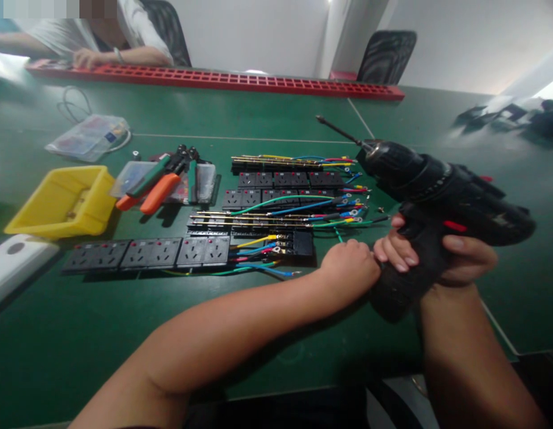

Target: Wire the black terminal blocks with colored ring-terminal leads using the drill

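Observation:
My right hand (464, 259) is wrapped round the grip of a black cordless drill (437, 185). The drill is raised over the table's right side, its long bit pointing up and to the left. Beside the drill's grip, my left hand (351, 267) is closed in a fist. A thin green piece (338, 235) shows just above its knuckles; what the fingers hold is hidden. Left of that hand lies a strip of black sockets (155, 253) with coloured wires running to a black terminal block (298, 243). Further socket strips (280, 199) and strips with brass bars (254, 220) lie behind it.
A yellow bin (57, 205), orange-and-green-handled pliers (158, 185) and clear plastic cases (91, 137) are on the left. A white object (17, 268) sits at the left edge. A red slotted rail (223, 78) spans the back, where another person's hand (89, 58) rests.

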Demonstrator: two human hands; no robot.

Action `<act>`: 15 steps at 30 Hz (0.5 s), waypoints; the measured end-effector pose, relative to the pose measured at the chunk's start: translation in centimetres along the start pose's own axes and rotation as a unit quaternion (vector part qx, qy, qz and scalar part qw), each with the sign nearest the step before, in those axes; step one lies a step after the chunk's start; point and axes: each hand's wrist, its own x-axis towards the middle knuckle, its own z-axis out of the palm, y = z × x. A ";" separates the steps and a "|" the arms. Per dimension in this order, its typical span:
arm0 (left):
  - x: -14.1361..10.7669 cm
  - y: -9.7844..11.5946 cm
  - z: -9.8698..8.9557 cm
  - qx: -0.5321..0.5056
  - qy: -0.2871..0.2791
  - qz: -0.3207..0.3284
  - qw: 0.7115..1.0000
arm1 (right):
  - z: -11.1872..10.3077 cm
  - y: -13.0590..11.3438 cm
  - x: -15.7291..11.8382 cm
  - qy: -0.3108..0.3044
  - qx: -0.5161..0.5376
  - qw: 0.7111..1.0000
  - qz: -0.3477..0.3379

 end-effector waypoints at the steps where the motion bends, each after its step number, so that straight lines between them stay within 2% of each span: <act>1: -0.2 0.2 -0.1 -0.002 0.000 0.001 1.000 | -0.1 0.0 0.0 -0.007 0.004 1.000 0.000; 5: -2.6 1.8 -1.4 -0.010 -0.004 0.004 1.000 | -0.3 0.0 -0.2 -0.011 0.012 1.000 -0.001; 7: -4.9 2.2 -2.7 -0.021 -0.011 -0.008 1.000 | -0.3 -0.1 -0.4 -0.011 0.009 1.000 -0.002; 9: -7.5 1.7 -4.6 -0.079 -0.019 0.020 0.997 | -0.1 -0.1 -0.4 -0.015 0.006 1.000 0.004; 11: -9.9 0.0 -6.9 -0.195 -0.026 0.046 0.979 | 0.2 0.0 -0.4 -0.013 0.005 1.000 0.014; 12: -10.8 -1.2 -8.2 -0.250 -0.037 0.018 0.967 | 0.4 0.0 -0.4 -0.012 0.003 1.000 0.018; 14: -12.0 -4.3 -10.4 -0.331 -0.013 -0.061 0.942 | 0.6 0.2 -0.3 -0.013 -0.005 1.000 0.026; 15: -12.3 -5.9 -11.2 -0.389 0.009 -0.102 0.915 | 0.7 0.3 -0.2 -0.017 -0.011 0.999 0.031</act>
